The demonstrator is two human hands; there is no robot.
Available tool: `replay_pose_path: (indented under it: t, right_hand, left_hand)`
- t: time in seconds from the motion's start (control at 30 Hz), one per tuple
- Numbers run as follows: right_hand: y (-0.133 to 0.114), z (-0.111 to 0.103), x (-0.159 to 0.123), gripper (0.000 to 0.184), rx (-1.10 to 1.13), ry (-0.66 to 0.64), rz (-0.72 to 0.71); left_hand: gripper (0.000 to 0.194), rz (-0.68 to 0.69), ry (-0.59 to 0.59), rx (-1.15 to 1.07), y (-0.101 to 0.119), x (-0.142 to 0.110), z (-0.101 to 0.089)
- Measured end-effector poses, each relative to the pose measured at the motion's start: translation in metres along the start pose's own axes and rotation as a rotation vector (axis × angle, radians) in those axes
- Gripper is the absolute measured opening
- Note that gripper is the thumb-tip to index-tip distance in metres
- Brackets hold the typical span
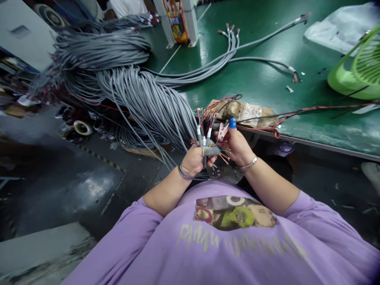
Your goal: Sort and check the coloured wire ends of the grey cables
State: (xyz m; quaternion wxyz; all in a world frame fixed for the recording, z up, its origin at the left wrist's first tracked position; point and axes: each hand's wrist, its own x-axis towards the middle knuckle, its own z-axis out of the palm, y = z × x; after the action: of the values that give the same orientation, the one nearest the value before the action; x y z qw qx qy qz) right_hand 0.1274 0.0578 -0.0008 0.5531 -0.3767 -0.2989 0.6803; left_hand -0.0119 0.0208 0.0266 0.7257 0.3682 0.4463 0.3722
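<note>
My left hand (193,159) is closed around several grey cable ends (210,151), below the edge of the green table. White bands show near some of these ends, and thin coloured wires (204,114) fan out from them. Beside it, my right hand (240,145) is closed on a pink clip (222,132), gripped between thumb and fingers. A blue cover (232,123) wraps the thumb tip. The right fingertips are partly hidden behind the clip and cables. A thick bundle of grey cables (154,99) hangs over the table edge, left of my hands.
Several cable ends (231,39) lie on the green table (267,83). A green fan (350,75) and a clear plastic bag (341,27) are at the right. Red and black leads (314,109) run to a taped block (252,113). A grey post (191,23) stands behind.
</note>
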Motion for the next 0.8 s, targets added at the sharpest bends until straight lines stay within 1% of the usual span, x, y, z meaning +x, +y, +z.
replay_pose_path:
  t: [0.03, 0.1, 0.2, 0.3, 0.43, 0.57, 0.67, 0.8]
  right_hand:
    - [-0.001, 0.002, 0.001, 0.069, 0.027, -0.003, 0.041]
    - [-0.003, 0.005, 0.002, 0.069, 0.061, 0.018, 0.075]
    - [-0.003, 0.007, 0.004, 0.069, 0.070, 0.056, 0.053]
    - [-0.001, 0.006, 0.005, 0.068, 0.052, 0.055, 0.022]
    - [0.001, 0.003, 0.003, 0.070, 0.039, 0.028, 0.029]
    - [0.002, 0.001, 0.001, 0.072, 0.095, -0.002, 0.099]
    - [0.000, -0.002, -0.003, 0.072, 0.120, -0.045, 0.148]
    - [-0.007, -0.003, -0.009, 0.070, 0.096, -0.106, 0.185]
  left_hand:
    - [0.033, -0.005, -0.006, -0.002, 0.000, 0.001, 0.000]
    - [0.034, -0.006, -0.015, 0.002, 0.001, 0.002, 0.001]
    - [0.034, -0.001, -0.022, 0.020, 0.000, 0.005, 0.002]
    - [0.033, 0.008, -0.019, 0.040, -0.002, 0.006, 0.002]
    - [0.033, 0.016, -0.005, 0.046, -0.003, 0.006, 0.003]
    - [0.030, 0.025, 0.006, 0.016, -0.003, 0.004, 0.003]
    - [0.029, 0.029, 0.009, 0.002, -0.004, -0.001, 0.002]
    - [0.032, 0.056, 0.030, -0.009, -0.009, -0.010, 0.003]
